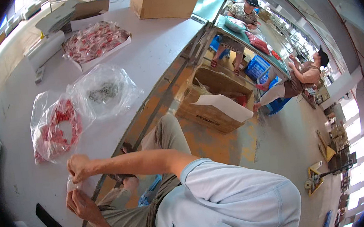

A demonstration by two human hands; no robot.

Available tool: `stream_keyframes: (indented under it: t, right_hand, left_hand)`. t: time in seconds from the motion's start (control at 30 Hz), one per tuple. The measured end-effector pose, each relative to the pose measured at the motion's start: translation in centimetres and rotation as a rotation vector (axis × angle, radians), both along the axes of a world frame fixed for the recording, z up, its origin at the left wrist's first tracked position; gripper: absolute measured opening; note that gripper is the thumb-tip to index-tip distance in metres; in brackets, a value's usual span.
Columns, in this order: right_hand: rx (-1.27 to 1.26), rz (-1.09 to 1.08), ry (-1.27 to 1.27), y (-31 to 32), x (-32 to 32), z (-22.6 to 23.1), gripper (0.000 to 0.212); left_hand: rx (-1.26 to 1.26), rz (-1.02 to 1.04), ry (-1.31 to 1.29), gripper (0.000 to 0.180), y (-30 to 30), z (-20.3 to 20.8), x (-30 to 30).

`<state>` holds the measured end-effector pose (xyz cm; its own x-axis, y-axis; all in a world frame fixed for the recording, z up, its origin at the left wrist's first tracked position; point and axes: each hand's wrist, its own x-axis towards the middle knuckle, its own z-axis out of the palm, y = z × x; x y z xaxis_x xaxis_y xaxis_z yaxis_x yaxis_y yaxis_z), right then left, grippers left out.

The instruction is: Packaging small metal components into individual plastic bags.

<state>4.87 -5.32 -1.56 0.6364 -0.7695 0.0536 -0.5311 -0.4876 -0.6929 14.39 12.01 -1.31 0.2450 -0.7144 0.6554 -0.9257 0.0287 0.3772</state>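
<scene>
At the table's near edge, my right hand [79,167] is closed, its fingers pinching the upper end of a small clear plastic bag [74,184]. Just below it, my left hand [84,206] has its fingers bent around the bag's lower end. What the bag contains, if anything, I cannot make out. Beyond my right hand lies a clear bag of small red pieces [62,126]. Touching it is another clear bag, with small dark grey pieces [103,93] inside.
An open white box [94,45] is heaped with red wrapped pieces. A cardboard carton [165,0] stands at the table's far end, and an open carton [216,104] sits on the floor. A black phone [50,221] lies near my left hand. Two people work at another table.
</scene>
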Motion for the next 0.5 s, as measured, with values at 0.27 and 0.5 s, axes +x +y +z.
stream_keyframes:
  t: [0.27,0.5]
  right_hand:
    - [0.22,-0.02,-0.198,0.9,-0.3,0.3,0.014]
    - [0.135,-0.031,-0.261,1.0,-1.8,1.3,0.013]
  left_hand:
    - [0.078,0.052,-0.059,0.021,0.1,0.6,0.0]
    - [0.061,0.07,-0.043,0.02,-0.6,0.1,-0.5]
